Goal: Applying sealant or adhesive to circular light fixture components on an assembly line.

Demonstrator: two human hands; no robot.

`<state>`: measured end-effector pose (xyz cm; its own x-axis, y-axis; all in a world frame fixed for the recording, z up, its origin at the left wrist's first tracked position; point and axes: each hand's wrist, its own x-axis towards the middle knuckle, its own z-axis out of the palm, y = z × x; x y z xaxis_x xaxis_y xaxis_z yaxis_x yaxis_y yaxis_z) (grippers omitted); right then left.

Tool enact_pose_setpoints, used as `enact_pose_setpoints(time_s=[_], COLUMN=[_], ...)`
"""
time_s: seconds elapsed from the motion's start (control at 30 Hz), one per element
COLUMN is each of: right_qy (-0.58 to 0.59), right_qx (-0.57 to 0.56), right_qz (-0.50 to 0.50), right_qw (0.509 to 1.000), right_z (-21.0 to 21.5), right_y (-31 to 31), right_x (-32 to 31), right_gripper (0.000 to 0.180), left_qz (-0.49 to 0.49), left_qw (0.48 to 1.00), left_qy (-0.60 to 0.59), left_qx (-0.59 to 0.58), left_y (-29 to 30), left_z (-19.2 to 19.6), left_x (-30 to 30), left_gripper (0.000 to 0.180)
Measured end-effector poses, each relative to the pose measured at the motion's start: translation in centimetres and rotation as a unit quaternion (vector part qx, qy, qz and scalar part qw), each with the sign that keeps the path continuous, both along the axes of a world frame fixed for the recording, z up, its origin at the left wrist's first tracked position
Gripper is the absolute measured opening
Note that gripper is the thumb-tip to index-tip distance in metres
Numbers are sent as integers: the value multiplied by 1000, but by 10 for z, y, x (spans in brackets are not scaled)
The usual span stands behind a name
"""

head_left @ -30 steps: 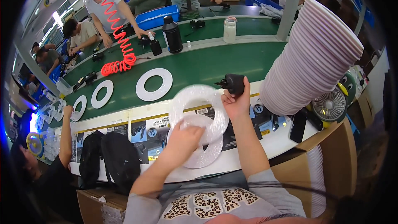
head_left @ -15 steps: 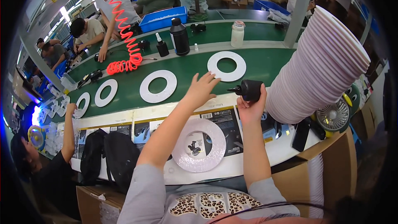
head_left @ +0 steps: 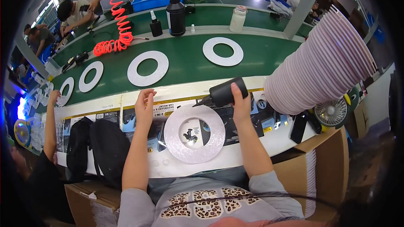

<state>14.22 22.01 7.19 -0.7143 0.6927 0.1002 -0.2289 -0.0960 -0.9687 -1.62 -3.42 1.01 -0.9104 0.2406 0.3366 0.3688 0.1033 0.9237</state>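
Observation:
My right hand grips a black squeeze bottle, tilted so that its thin nozzle points left and down. The nozzle tip is at the far edge of a flat white ring; whether they touch I cannot tell. This ring, with a speckled, shiny surface, lies on the white work surface in front of me. Printed card shows through its central hole. My left hand is raised left of the ring, holding nothing, its fingers loosely bent and apart.
Several more white rings lie on the green belt. A tall, leaning stack of rings stands at right, beside a small fan and a phone. Black bags lie at left, near a co-worker's arm.
My right hand has brought the bottle down and left to the near ring. My left hand has drawn back from the belt toward the left. The view has tipped downward.

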Motion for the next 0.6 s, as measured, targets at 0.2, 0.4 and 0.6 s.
enact_pose_setpoints(time_s=[0.2,0.4,0.6], right_qy=[32,-31,-39], right_qx=[145,265,299], right_qz=[9,-34,-34], right_qw=[989,963,953], right_z=[-5,-4,-5], right_y=[-2,2,-2], right_x=[4,8,5], right_gripper=[31,31,30], left_qz=[-4,-25,-27], left_qw=[996,993,992], left_qy=[38,47,50], left_qx=[-86,-106,-111], left_y=[5,9,10], left_z=[7,7,7], left_x=[13,16,16], left_gripper=[14,13,14])
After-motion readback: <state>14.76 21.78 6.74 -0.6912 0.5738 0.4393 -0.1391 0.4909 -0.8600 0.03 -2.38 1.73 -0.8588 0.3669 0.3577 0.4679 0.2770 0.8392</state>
